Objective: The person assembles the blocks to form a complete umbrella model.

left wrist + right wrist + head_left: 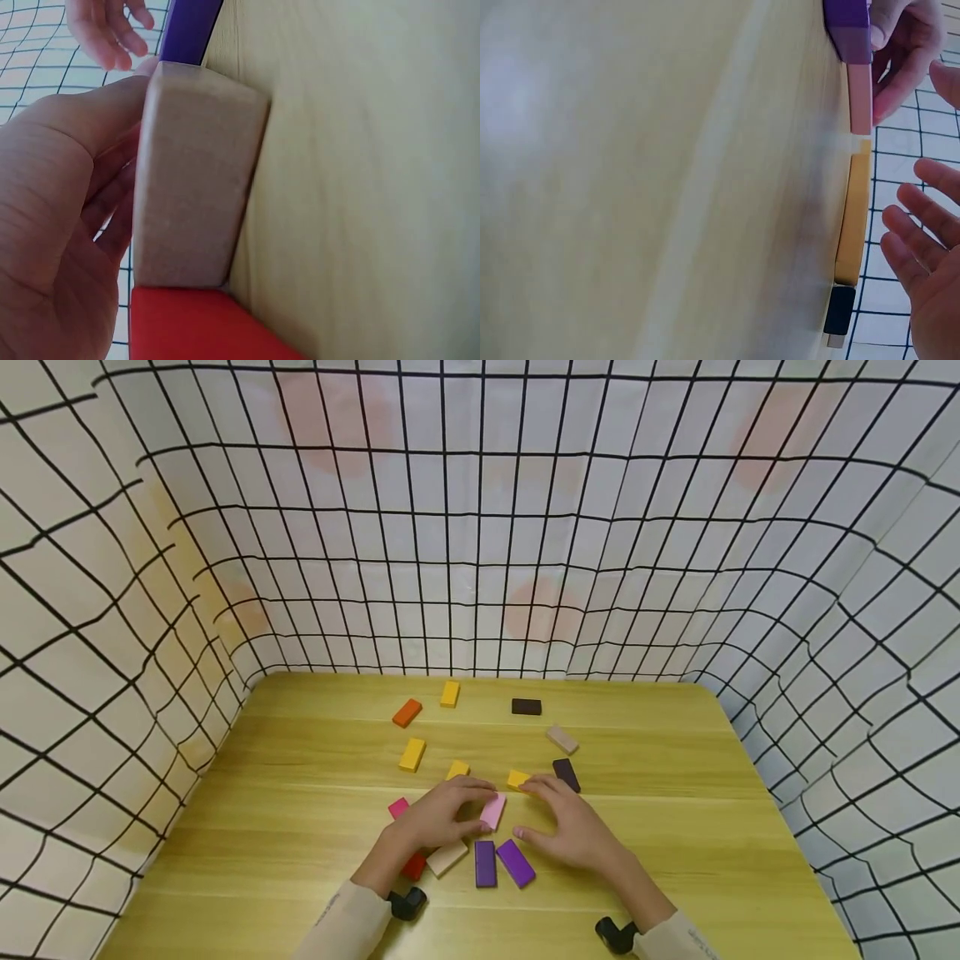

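Observation:
My left hand (442, 814) is low over the table, its thumb and fingertips at the two ends of a pink block (492, 811), pinching it. In the right wrist view the pink block (860, 101) lies flat beyond a purple block (848, 30). My right hand (570, 827) hovers with relaxed, spread fingers, its fingertips overlapping a yellow block (517, 779) in the head view. The right wrist view shows those fingers (911, 232) apart from the yellow block (853, 221). Below the left hand lie a light wooden block (447, 859) and a red block (413, 867), partly hidden.
Two purple blocks, one upright in view (485, 864) and one slanted (516, 863), lie between the hands. Farther back are an orange block (407, 712), more yellow blocks (412, 755), dark blocks (527, 707) and a beige block (562, 739). Grid-patterned cloth (480, 535) walls the table.

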`<move>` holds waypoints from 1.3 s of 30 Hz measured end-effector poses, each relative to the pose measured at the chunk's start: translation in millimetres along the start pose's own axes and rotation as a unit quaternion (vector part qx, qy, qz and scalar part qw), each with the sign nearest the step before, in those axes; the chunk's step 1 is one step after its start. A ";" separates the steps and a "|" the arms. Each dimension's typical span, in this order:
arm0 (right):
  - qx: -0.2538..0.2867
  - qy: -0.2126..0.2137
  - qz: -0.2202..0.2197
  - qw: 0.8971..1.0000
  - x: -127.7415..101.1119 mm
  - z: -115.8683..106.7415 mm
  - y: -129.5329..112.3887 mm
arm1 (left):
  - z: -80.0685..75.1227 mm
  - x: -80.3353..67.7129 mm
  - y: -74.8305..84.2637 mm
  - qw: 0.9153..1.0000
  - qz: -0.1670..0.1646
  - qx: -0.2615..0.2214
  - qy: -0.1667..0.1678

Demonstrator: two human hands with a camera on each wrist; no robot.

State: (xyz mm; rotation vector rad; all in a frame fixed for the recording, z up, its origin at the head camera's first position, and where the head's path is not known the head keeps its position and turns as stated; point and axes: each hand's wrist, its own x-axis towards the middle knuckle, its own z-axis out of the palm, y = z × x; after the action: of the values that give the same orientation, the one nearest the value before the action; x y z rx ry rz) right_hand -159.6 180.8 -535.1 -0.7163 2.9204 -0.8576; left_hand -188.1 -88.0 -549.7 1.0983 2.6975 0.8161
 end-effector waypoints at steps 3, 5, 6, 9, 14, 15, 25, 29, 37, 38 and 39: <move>0.004 -0.001 0.005 1.000 -2.0 -0.4 -1.1 | 0.2 0.9 -0.3 1.000 -0.005 -0.008 -0.004; 0.006 -0.004 0.008 1.000 -3.6 -0.4 -1.9 | 0.1 1.6 -0.6 1.000 -0.010 -0.009 -0.004; 0.006 -0.006 0.010 1.000 -4.3 -0.4 -2.1 | -0.2 1.9 -0.7 1.000 -0.012 -0.009 -0.004; 0.013 -0.014 0.012 1.000 -5.8 0.2 -1.9 | -1.7 2.7 -1.1 1.000 -0.016 -0.010 0.001; 0.038 -0.027 0.004 0.999 -8.6 1.8 0.4 | -2.3 4.7 -2.6 1.000 -0.022 -0.008 0.015; 0.041 -0.028 -0.001 0.999 -9.4 2.3 1.0 | -2.2 5.2 -2.8 0.999 -0.027 -0.006 0.017; 0.063 -0.063 -0.033 0.996 -20.8 3.2 0.1 | -4.4 12.5 -8.2 0.996 -0.084 0.005 0.040; 0.059 -0.076 -0.048 0.994 -25.0 2.5 -1.1 | -7.2 18.6 -12.2 0.996 -0.072 0.014 0.050; 0.042 -0.092 -0.088 0.991 -31.1 7.0 -3.7 | -10.5 29.1 -19.3 0.996 -0.053 0.036 0.056; 0.038 -0.094 -0.095 0.990 -31.7 7.9 -4.0 | -10.8 29.9 -20.1 0.996 -0.055 0.037 0.055; 0.035 -0.096 -0.102 0.989 -32.3 9.1 -4.1 | -10.8 30.4 -20.9 0.996 -0.057 0.037 0.055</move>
State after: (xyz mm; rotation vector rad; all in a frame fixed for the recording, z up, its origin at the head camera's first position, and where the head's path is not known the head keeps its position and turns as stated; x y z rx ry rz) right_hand -127.7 187.0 -544.3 -1.0437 2.6666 -0.8483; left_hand -226.4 -84.5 -548.7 0.9292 2.8720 0.7876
